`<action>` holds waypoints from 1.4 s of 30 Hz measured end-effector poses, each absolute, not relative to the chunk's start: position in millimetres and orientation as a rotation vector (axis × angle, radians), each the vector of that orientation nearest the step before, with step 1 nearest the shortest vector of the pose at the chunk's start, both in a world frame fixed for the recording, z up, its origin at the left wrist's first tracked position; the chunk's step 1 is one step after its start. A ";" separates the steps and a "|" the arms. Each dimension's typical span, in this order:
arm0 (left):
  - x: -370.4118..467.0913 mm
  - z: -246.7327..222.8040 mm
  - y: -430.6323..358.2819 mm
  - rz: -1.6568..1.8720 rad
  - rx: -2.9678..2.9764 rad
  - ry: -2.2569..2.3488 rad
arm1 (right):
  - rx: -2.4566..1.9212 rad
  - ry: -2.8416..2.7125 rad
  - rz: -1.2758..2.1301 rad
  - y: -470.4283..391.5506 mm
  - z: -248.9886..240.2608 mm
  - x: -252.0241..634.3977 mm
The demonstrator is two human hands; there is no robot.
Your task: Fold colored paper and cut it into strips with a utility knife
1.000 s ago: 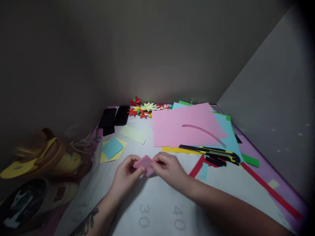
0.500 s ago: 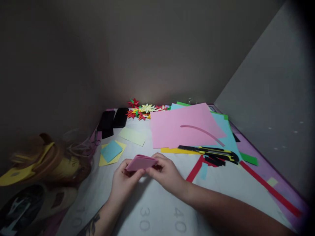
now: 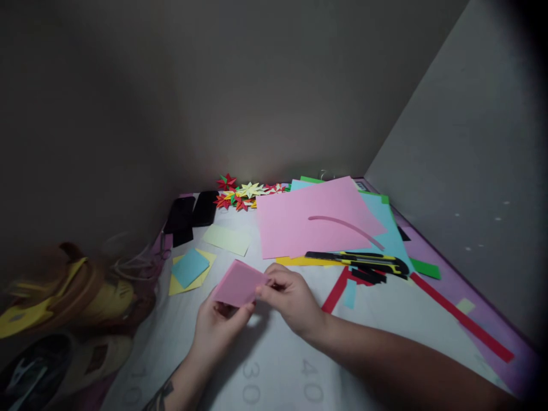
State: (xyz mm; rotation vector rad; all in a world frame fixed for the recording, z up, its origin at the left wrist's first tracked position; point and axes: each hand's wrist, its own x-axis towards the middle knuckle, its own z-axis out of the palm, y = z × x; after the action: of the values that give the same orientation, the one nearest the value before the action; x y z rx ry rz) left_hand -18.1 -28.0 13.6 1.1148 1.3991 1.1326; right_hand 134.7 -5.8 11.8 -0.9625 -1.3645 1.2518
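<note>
A small folded piece of pink paper (image 3: 240,283) is held just above the white surface, its flat face turned up toward me. My left hand (image 3: 220,319) grips its lower left side, thumb on the front edge and fingers underneath. My right hand (image 3: 291,297) pinches its right corner between thumb and fingers. Left of the hands, a blue paper square (image 3: 190,268) lies on a yellow paper square (image 3: 182,287). A pale green paper rectangle (image 3: 226,238) rests behind them.
Large pink sheets (image 3: 299,228) lie at the back right over blue sheets (image 3: 396,234). A box cutter (image 3: 372,262) sits at their front edge, near red strips (image 3: 462,317). Folded paper stars (image 3: 240,193) and black phones (image 3: 205,208) line the back. Containers (image 3: 107,291) stand left.
The folded pink paper has tilted up and now shows its broad face, where before its open top fold was visible. The view has shifted slightly.
</note>
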 end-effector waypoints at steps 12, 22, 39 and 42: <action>-28.7 4.8 -25.1 1.063 1.151 1.428 | -0.984 -1.378 0.923 34.8 32.7 183.5; -33.1 -5.6 -23.7 0.957 1.461 1.388 | -1.147 -1.856 0.943 6.0 24.4 215.5; -36.4 -2.4 -15.7 0.990 1.337 1.412 | -1.705 -2.378 0.351 25.3 15.4 270.7; -41.5 -5.8 -12.1 0.935 1.453 1.493 | -1.947 -2.469 0.225 32.4 8.2 299.0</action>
State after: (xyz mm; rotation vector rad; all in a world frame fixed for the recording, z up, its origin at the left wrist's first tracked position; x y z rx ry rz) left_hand -41.5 -12.1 -5.8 1.4533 1.4929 0.9350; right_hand 299.0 32.4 8.2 -1.9472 -2.4691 0.2251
